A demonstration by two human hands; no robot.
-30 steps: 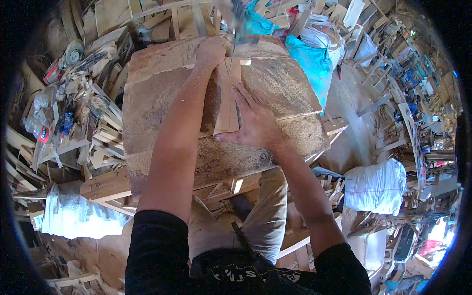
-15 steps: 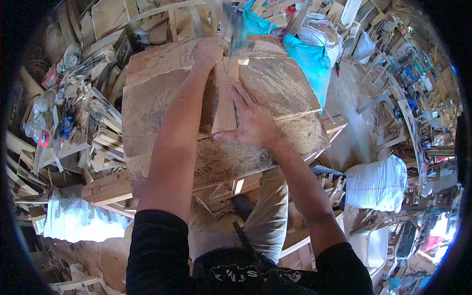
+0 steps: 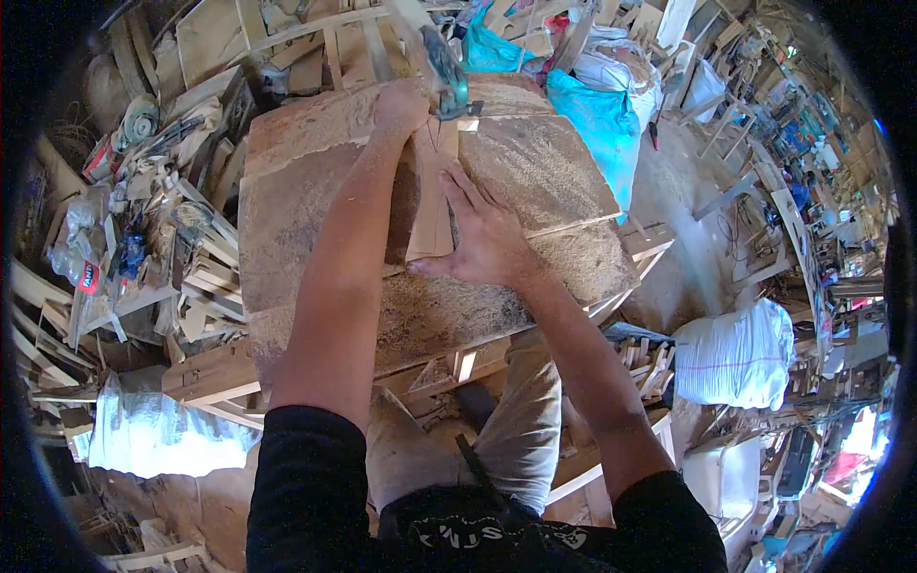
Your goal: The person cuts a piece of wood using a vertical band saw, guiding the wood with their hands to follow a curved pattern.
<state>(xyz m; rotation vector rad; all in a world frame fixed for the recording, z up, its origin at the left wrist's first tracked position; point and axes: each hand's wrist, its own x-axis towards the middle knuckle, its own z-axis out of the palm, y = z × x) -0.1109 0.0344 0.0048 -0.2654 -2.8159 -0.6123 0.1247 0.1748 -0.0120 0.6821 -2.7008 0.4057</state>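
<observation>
A narrow, flared wooden board [image 3: 432,224] with pencil lines lies lengthwise on a worktable [image 3: 315,191] coated in sawdust. My left hand [image 3: 401,107] is closed at the board's far end, on its left side; its fingertips are hidden. My right hand [image 3: 485,234] rests on the board's right edge, fingers stretched out and apart, thumb across the near end. Just beyond the board's far end stands a dark and teal metal machine part [image 3: 449,81], close to the right of my left hand. I cannot make out a blade.
Wood offcuts [image 3: 205,258] are heaped left of the table, with a plastic bottle [image 3: 76,263] among them. Beyond the table's right corner hangs a turquoise sheet [image 3: 611,129]. A stuffed white sack [image 3: 734,353] stands at right. Timber rails [image 3: 215,372] project below the table's near edge.
The metal machine part was blurred and stood slightly further right; now it is sharp, with a pale arm visible above it. My hands and the board have hardly shifted.
</observation>
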